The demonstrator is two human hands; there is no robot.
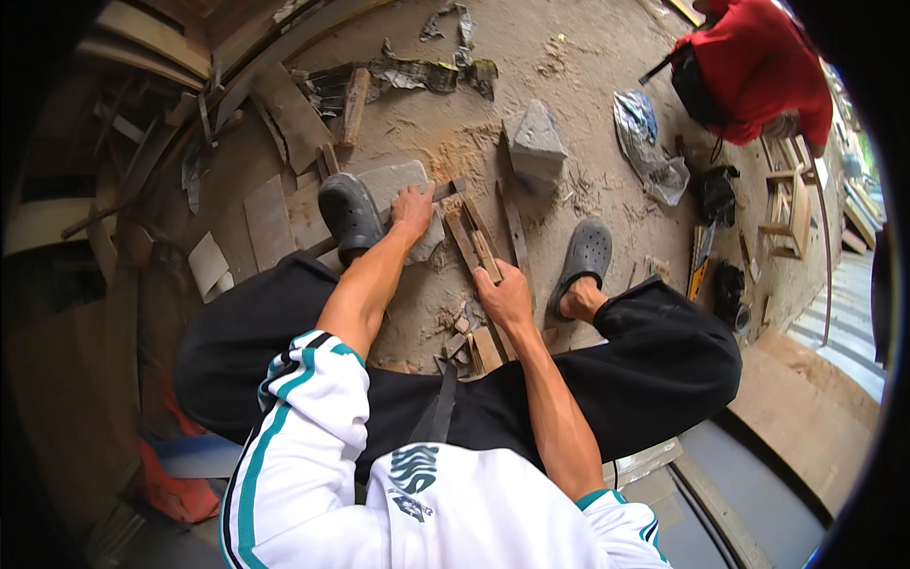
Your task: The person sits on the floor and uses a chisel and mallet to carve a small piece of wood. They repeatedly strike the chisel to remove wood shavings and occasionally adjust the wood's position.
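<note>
My left hand (412, 210) is closed over a narrow dark strip (450, 189) at a pale stone slab (403, 174). The strip's end pokes out to the right of my fingers; my hand covers part of it, so its kind is unclear. In my right hand (505, 296) is a narrow wooden block (466, 245), brown with a lighter piece along it, pointing up and left. The block's far end lies close to the strip's end. My left clog (351, 211) is planted beside the slab, partly over wood there.
A grey stone block (536, 142) stands ahead, beside a long thin wood strip (513, 223). Small wood offcuts (483, 349) lie between my legs. Boards (270, 223) lean at left. A handsaw (700, 261) lies right. A person in red (758, 71) bends at far right.
</note>
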